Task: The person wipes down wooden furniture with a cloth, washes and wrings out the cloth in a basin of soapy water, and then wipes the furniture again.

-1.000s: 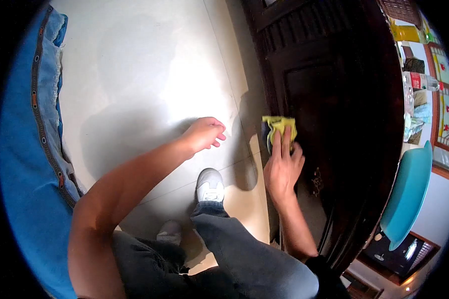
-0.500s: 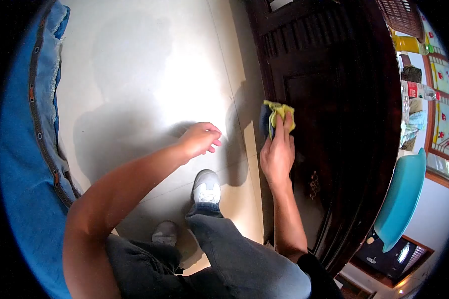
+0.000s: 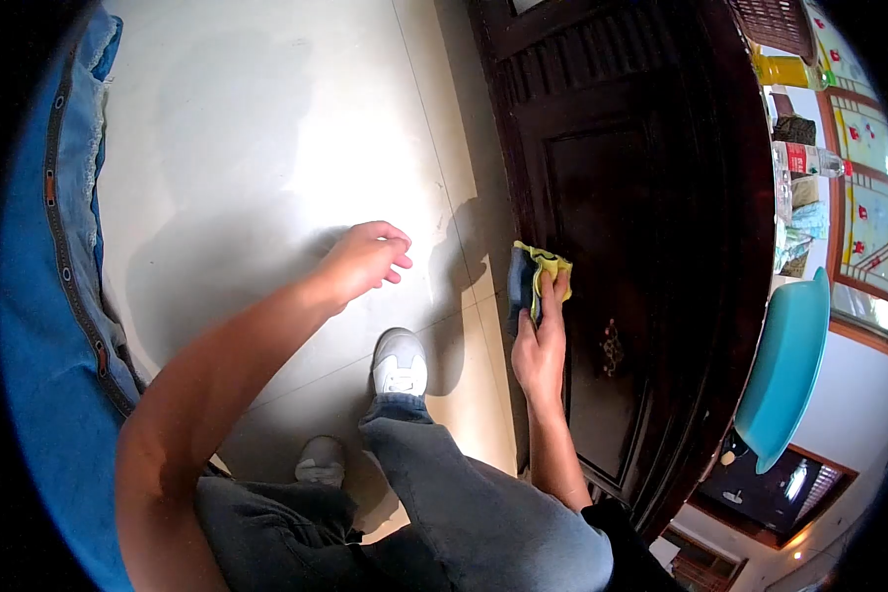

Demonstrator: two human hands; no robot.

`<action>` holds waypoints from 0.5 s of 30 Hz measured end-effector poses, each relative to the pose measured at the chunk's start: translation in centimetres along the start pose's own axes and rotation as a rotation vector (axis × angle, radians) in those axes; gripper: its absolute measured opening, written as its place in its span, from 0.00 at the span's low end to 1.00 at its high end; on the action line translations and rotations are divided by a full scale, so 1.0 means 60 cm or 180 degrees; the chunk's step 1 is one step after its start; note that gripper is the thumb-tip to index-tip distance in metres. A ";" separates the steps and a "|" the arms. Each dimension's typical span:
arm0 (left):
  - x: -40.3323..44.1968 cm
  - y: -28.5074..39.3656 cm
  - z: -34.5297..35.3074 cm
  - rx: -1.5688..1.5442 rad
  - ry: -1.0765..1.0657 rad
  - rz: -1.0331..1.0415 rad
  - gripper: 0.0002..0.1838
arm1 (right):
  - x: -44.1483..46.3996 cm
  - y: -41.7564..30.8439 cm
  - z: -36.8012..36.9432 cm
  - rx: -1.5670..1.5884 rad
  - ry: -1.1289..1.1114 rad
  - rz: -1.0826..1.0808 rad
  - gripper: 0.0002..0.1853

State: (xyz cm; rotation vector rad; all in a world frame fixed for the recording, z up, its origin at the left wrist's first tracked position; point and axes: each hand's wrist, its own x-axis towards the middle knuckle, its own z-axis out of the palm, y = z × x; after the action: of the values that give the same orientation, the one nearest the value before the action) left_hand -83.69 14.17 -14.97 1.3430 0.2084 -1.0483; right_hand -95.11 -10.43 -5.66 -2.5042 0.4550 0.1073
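My right hand (image 3: 541, 350) holds a folded yellow and dark blue cloth (image 3: 540, 276), pressed against the left edge of a dark wooden cabinet door (image 3: 602, 207). Its fingers lie over the yellow side, and the blue part hangs out to the left. Below and right of the cloth is an ornate metal handle (image 3: 612, 348) on the cabinet. My left hand (image 3: 367, 261) hovers over the pale floor, with loosely curled fingers apart and nothing in them.
A turquoise basin (image 3: 784, 365), a clear bottle with a red label (image 3: 807, 160), a bottle of yellow liquid (image 3: 784, 70) and a brown basket (image 3: 775, 22) stand on the cabinet top. Blue denim fabric (image 3: 39, 395) lies at left. My shoes (image 3: 400, 363) are on the tiled floor (image 3: 227, 118).
My right hand and the cloth moved up the cabinet edge, then back down. More of the cloth's blue side shows now. My left hand has shifted slightly left.
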 end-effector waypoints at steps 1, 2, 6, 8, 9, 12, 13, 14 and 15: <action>-0.004 0.003 0.003 0.0041 -0.0026 -0.0004 0.17 | 0.001 0.001 0.000 -0.0061 -0.0027 -0.0018 0.34; -0.006 0.006 0.004 0.0090 -0.0050 -0.0009 0.17 | 0.004 0.002 0.000 -0.0114 -0.0051 -0.0035 0.35; -0.010 0.006 -0.002 0.0117 0.0000 -0.0018 0.17 | 0.110 -0.018 0.016 -0.0080 -0.0131 -0.0596 0.34; -0.014 0.007 -0.008 0.0123 0.0048 -0.0032 0.17 | 0.172 -0.050 0.027 -0.0516 0.0041 -0.0999 0.33; -0.014 0.006 -0.012 0.0080 0.0091 -0.0003 0.18 | 0.186 -0.075 0.030 -0.0925 0.0067 -0.0928 0.32; -0.015 0.007 -0.019 0.0066 0.0135 0.0025 0.19 | 0.194 -0.070 0.049 -0.2066 0.0406 -0.1084 0.31; -0.015 0.009 -0.021 0.0117 0.0124 0.0010 0.18 | 0.179 -0.065 0.049 -0.2207 0.0407 -0.1021 0.31; -0.016 0.009 -0.022 0.0162 0.0113 -0.0014 0.18 | 0.159 -0.057 0.049 -0.2348 0.0397 -0.0957 0.32; -0.017 0.009 -0.022 0.0154 0.0106 -0.0017 0.18 | 0.132 -0.034 0.048 -0.2637 0.0467 -0.0965 0.33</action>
State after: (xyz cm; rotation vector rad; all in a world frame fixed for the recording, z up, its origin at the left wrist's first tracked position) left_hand -83.30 15.72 -14.27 1.4050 0.2126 -1.0419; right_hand -86.92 -9.59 -8.36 -3.3788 0.0711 -0.0167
